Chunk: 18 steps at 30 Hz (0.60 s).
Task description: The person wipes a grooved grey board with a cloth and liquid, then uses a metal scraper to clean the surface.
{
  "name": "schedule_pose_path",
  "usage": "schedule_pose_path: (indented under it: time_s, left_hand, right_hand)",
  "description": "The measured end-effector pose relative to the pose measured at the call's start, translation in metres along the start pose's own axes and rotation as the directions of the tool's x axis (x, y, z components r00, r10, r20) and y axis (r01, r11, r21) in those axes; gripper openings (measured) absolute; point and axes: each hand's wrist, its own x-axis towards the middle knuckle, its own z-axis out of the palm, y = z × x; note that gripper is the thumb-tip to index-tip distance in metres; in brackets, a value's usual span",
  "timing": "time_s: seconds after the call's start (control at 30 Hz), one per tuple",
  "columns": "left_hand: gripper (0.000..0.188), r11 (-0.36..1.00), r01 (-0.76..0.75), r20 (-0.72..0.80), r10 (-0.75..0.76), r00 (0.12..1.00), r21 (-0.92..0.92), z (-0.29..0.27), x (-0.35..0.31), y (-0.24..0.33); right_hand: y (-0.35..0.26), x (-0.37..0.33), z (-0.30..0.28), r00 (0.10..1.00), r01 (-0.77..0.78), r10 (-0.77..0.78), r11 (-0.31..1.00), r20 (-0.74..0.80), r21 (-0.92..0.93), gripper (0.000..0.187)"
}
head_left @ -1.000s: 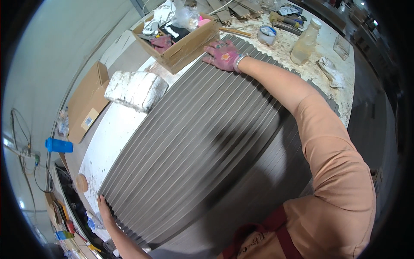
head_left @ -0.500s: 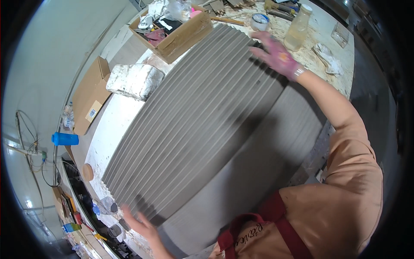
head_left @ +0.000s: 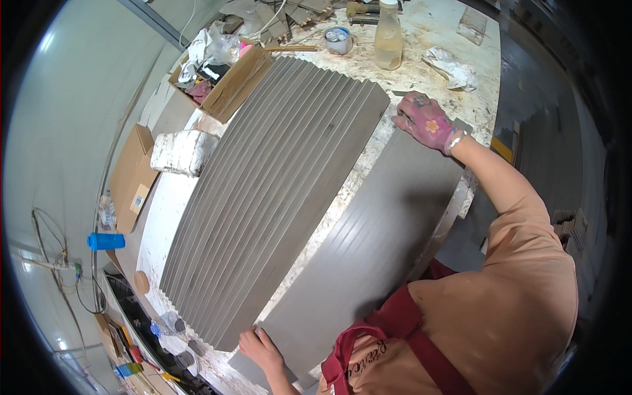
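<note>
A long, flat grey panel (head_left: 368, 230) lies on the table close to my body, slanting from lower left to upper right. My right hand (head_left: 426, 122), in a pink glove with a flower print, is curled over its far right end. At the opposite end my bare left hand (head_left: 262, 349) grips the corner, its thumb on top and some fingers hidden. Beyond a strip of bare tabletop lies a row of similar grey panels (head_left: 283, 197), overlapped like steps. Neither hand touches that row.
The stained white table (head_left: 421, 79) carries a clear bottle (head_left: 388, 43), a small tub (head_left: 338, 41) and a crumpled cloth (head_left: 453, 69) at the far side. An open cardboard box (head_left: 240, 82), a white wrapped block (head_left: 183, 152) and a blue cup (head_left: 106, 241) are to the left.
Both hands have moved from the ends of the overlapped row onto the nearest panel's ends. A gap now shows between that panel and the row. The whole view has shifted somewhat.
</note>
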Motion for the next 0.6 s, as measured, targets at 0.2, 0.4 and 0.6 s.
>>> schedule_pose_path:
  time_s: [0.2,0.4,0.6]
  left_hand:
    - [0.058,0.997,-0.075,-0.147,0.077,0.986,0.021,-0.003,0.033,0.010]
    - [0.064,0.998,-0.049,-0.167,0.055,0.984,0.042,0.008,0.047,0.004]
    - [0.067,0.972,0.146,-0.464,-0.218,0.858,-0.187,0.014,0.008,-0.089]
  right_hand:
    - [0.006,0.033,0.020,0.981,-0.108,0.099,0.993,-0.168,-0.040,0.058]
    - [0.007,0.079,0.034,0.971,-0.168,0.195,0.968,-0.137,0.186,0.059]
    - [0.066,0.005,-0.045,0.913,-0.200,0.350,0.832,-0.209,0.517,0.064]
